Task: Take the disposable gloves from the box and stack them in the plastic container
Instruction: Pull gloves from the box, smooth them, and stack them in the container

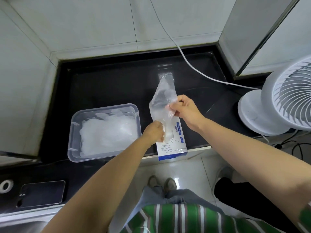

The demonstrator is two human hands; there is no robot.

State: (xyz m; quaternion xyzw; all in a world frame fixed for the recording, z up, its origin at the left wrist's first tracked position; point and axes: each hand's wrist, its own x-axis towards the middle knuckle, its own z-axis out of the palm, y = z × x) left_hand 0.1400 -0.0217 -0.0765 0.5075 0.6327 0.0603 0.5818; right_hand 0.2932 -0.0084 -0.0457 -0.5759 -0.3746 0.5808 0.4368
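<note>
A clear disposable glove (pixel 162 98) stands stretched upward above the white-and-blue glove box (pixel 173 145), which lies at the front edge of the black counter. My right hand (pixel 184 110) pinches the glove at its middle. My left hand (pixel 154 132) grips its lower end right over the box's opening. To the left sits the clear plastic container (pixel 74 132), holding a loose pile of gloves (pixel 107 132).
A white fan (pixel 276 100) stands at the right, its white cable (pixel 190 64) running across the counter's back. A dark phone (pixel 42 193) and a tape roll (pixel 5 185) lie at the lower left. Tiled walls enclose the counter.
</note>
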